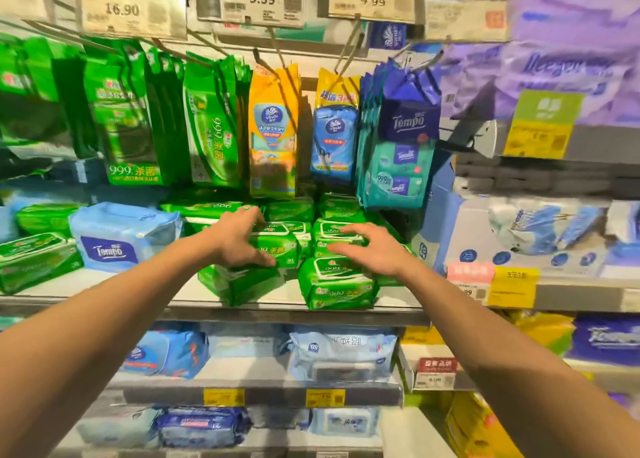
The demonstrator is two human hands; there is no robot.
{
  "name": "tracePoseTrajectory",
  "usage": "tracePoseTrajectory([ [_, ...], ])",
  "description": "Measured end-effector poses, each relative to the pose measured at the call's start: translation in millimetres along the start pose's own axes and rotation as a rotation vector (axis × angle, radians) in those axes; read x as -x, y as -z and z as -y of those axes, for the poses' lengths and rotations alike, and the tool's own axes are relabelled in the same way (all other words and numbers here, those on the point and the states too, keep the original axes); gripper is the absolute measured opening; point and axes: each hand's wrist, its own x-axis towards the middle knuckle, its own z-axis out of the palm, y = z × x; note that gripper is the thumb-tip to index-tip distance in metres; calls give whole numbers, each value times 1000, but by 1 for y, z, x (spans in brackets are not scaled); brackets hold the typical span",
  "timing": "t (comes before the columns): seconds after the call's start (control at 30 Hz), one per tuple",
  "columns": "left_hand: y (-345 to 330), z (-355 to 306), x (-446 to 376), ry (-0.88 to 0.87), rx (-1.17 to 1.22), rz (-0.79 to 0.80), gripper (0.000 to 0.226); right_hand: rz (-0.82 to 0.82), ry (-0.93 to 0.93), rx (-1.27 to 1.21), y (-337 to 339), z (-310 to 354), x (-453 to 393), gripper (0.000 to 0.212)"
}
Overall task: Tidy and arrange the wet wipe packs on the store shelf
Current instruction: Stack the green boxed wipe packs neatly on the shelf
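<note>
1. Here, nearest the camera, two bare forearms reach up from 7 and 5 o'clock toward the middle shelf, which carries the loose green wet wipe packs.
2. The left hand lies on the left stack at the frame's centre; its grip looks closed round the upper green pack, thumb low on the front face and fingers curled over the top edge, though blur softens the detail.
3. The right hand, just at 3 o'clock of the left, hovers with its fingers spread and apart over the right stack; whether the fingertips touch the lid is too blurred to tell, and it holds nothing.
4. The front green pack sits at the shelf's lip at 6 o'clock of the right hand, and a tilted green pack lies below the left hand, skewed to the edge.
5. Judging by this, the step in hand is squaring the green stacks; the next move calls for lifting or sliding the gripped pack into line, with the right hand steadying its neighbour.
6. Farther left at 9 o'clock rests a blue Tempo pack; behind and above, at 12 o'clock, hanging packs dangle from hooks under price tags.
</note>
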Motion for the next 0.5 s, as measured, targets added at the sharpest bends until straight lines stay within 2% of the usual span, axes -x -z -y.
tracePoseTrajectory([
  [0.07, 1, 0, 0, 3, -4, 12, 91, -270, -133, 124, 6, -7, -13, 77],
  [0.13, 2, 0, -1, 2, -1, 18, 91, -351, -258, 292, 8, -16, -26, 64],
  [0.2, 1, 1, -1, -1, 5, 22, 91, -273, -342, 353, 8, -19, -37, 57],
  [0.33, -1, 5, 0, -5, 17, 11, 91, -122, -395, 384, 4, -21, -55, 55],
  [0.43, -1, 6, 1, 0, 25, 8, 93, -107, -437, 383, 3, -21, -63, 54],
  [0.5, -1, 6, 1, 3, 25, 8, 93, -159, -428, 395, -1, -21, -64, 51],
])
